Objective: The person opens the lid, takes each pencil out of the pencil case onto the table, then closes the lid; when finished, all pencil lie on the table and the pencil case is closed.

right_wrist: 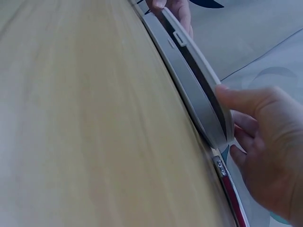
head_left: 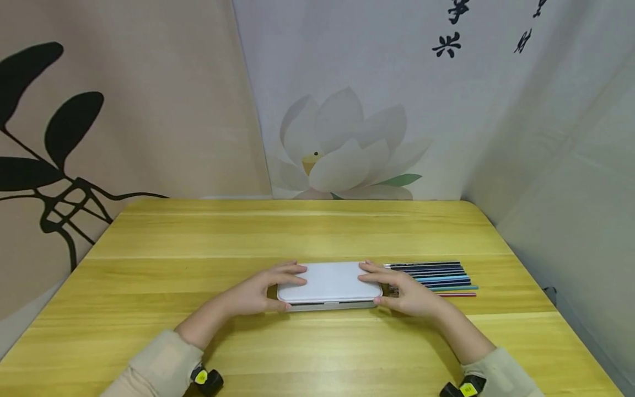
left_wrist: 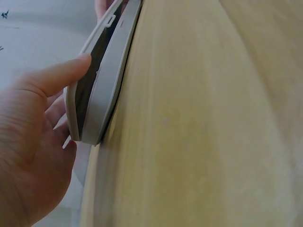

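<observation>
A flat white pencil case (head_left: 329, 282) lies on the wooden table, its lid parted from the base by a narrow dark gap along the front. My left hand (head_left: 255, 290) grips the lid's left end, thumb at the front edge and fingers over the top. At the opposite end my right hand (head_left: 412, 293) holds the lid the same way. In the left wrist view a small latch tab (left_wrist: 110, 21) shows on the lid's front rim. The right wrist view shows the grey base (right_wrist: 182, 80) below the raised lid. The inside of the case is too dark to make out.
Several pencils (head_left: 446, 274), mostly dark with some blue ones, lie side by side just right of the case, partly behind my right hand. A red pencil (head_left: 458, 295) lies nearest the front. A printed curtain (head_left: 347, 66) hangs behind the table (head_left: 327, 353).
</observation>
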`<state>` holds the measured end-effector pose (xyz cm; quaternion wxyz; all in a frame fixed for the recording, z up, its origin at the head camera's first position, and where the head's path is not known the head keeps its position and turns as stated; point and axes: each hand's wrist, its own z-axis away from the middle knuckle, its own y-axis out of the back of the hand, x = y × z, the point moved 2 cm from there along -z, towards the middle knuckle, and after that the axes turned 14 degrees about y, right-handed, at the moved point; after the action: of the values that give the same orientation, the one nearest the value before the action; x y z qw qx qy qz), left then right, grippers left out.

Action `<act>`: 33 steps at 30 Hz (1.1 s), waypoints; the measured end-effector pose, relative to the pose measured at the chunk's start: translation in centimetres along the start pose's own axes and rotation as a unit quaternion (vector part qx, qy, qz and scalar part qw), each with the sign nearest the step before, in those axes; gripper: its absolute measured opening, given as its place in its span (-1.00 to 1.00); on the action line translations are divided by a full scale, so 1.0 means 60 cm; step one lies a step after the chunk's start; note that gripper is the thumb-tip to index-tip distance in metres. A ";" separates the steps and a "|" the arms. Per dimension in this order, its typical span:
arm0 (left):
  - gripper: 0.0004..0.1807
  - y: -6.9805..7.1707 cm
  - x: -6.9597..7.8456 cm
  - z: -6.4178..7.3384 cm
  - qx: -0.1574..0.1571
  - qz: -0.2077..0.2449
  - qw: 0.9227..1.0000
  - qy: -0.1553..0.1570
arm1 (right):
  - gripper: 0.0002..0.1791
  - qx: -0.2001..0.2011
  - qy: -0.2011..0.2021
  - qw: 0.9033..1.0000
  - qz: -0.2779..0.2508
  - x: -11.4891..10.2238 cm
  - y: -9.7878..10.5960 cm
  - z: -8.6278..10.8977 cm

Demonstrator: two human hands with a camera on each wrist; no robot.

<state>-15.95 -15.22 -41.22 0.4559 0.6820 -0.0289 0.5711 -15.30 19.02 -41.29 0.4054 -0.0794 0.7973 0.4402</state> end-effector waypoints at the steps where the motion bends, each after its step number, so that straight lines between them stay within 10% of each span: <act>1: -0.42 0.000 0.000 0.000 0.000 0.000 1.000 0.001 | -0.45 0.000 -0.002 1.000 -0.001 0.000 -0.001 0.000; 33: -0.26 0.010 -0.005 0.010 0.025 -0.023 0.999 0.026 | -0.42 0.012 -0.002 0.997 0.071 -0.005 0.012 0.003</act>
<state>-15.93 -16.12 -41.09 0.4527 0.6788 0.0128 0.5781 -15.35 19.55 -40.68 0.3759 -0.0168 0.8053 0.4582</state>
